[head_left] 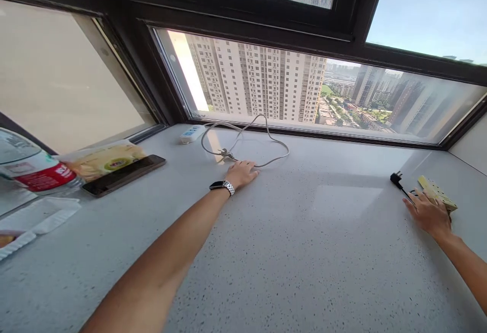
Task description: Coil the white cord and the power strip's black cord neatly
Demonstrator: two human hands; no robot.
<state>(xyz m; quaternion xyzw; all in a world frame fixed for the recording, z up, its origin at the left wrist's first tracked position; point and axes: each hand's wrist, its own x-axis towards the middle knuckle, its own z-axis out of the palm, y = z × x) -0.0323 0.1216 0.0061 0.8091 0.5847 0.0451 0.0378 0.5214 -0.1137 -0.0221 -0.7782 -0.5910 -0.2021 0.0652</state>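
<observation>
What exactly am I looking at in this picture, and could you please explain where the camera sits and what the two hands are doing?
There is no machine here: a person wears a camera on the head, so the single view looks forward and down over their own arms onto a pale speckled window ledge. The left hand, with a watch on its wrist, rests on a grey cable near its plug; the cable loops back to a white power strip by the glass. The right hand lies on a yellowish power strip, whose black plug sits just beside it. Whether either hand truly grips anything is hard to tell. At the far left lie a phone, a snack packet and a water bottle. Tower blocks show outside.
</observation>
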